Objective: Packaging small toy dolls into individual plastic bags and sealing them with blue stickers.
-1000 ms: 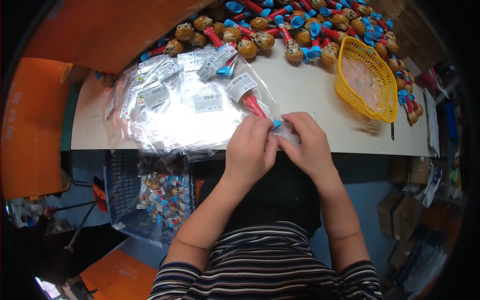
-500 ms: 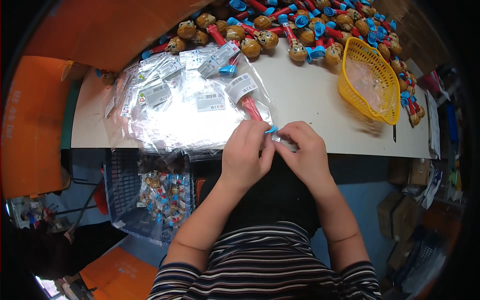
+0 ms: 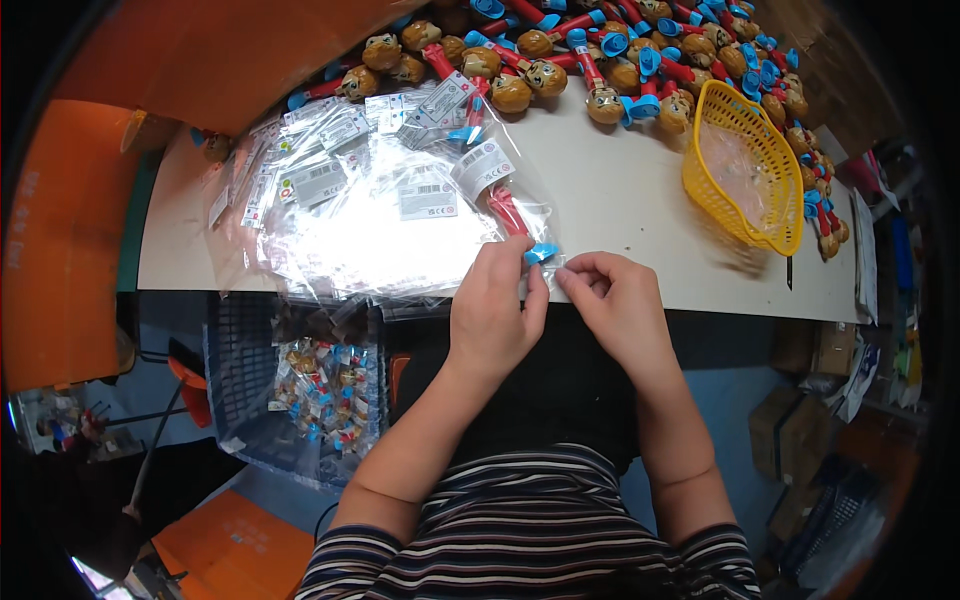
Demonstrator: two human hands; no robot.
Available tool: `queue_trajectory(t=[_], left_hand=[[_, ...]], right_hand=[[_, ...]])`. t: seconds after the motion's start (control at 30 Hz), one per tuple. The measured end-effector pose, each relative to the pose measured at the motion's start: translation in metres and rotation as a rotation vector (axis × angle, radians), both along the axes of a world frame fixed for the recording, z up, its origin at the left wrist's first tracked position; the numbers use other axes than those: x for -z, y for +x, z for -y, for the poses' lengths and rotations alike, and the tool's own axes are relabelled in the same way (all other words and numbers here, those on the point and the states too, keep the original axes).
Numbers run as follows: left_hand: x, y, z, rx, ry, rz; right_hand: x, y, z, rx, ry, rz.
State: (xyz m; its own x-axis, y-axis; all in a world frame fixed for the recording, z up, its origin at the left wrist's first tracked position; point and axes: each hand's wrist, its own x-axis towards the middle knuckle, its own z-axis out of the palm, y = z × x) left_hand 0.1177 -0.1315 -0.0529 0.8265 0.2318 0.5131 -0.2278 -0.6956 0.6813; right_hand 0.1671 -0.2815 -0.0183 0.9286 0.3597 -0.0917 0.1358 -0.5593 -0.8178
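**At the near edge of the pale table (image 3: 630,190), a bagged toy (image 3: 507,210) lies by two hands**

In the head view, the toy has a slim, glossy red stem and a bright blue, rounded foot (image 3: 541,254). It slants from upper left to lower right, foot nearest the person. Its upper end lies behind a pale label (image 3: 484,165) with a grey panel, so a head cannot be made out. The clear bag (image 3: 533,203) around it is wrinkled, shiny and wider than the toy.

The left hand (image 3: 492,310) has its forefinger and thumb narrowed about the bag's lower end, beside the foot. The right hand (image 3: 627,310) brings thumb and forefinger close together just right of the foot, at the bag's corner; whether film is caught between them cannot be told.

Left of the toy, glaring flat bags (image 3: 340,245) overlap. Beyond lie loose toys (image 3: 606,104) with brown-haired heads, red stems and blue feet; a yellow basket (image 3: 745,233) stands to the right.
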Motion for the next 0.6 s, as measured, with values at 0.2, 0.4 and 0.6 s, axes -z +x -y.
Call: queue_trajectory(t=[0.2, 0.4, 0.6], left_hand=[[0.0016, 0.0008, 0.0016, -0.008, -0.002, -0.015], [0.0023, 0.0028, 0.0005, 0.003, -0.01, 0.017], [0.0011, 0.0026, -0.0024, 0.009, -0.001, 0.009]], right_hand=[[0.0062, 0.0047, -0.0063, 0.067, -0.028, 0.039], [0.0066, 0.0019, -0.0073, 0.058, 0.043, 0.06], [0.0075, 0.0023, -0.0037, 0.058, -0.014, 0.09]])
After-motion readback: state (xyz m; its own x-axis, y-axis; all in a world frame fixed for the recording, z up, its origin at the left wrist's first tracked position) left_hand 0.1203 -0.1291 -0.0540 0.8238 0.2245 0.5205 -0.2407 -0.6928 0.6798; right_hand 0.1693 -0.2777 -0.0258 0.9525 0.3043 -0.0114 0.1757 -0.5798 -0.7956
